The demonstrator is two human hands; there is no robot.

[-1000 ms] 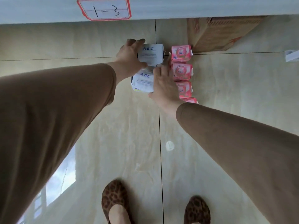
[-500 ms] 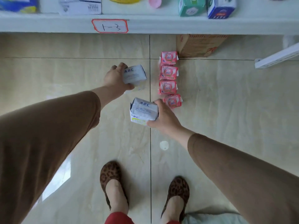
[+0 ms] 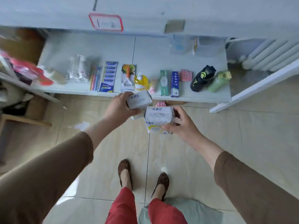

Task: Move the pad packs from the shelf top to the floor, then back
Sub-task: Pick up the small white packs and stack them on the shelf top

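My left hand (image 3: 119,109) grips one white ABC pad pack (image 3: 139,99), lifted in the air just before the shelf's front edge. My right hand (image 3: 182,125) holds two white ABC pad packs stacked together (image 3: 157,119), level with the left one and just to its right. One pink pad pack (image 3: 161,104) shows on the floor behind the lifted packs; any others there are hidden by them. The white shelf top (image 3: 100,46) lies ahead, bare at its back half.
Along the shelf front stand toothbrush packs (image 3: 108,76), a yellow bottle (image 3: 141,81), toothpaste boxes (image 3: 174,84), a black bottle (image 3: 202,78) and a green bottle (image 3: 218,81). A radiator (image 3: 268,54) is at the right, a cardboard box (image 3: 36,107) on the floor left.
Both hands have risen from the floor with the white packs. The view has tilted up, so the shelf top shows and the pink packs have dropped mostly out of sight.
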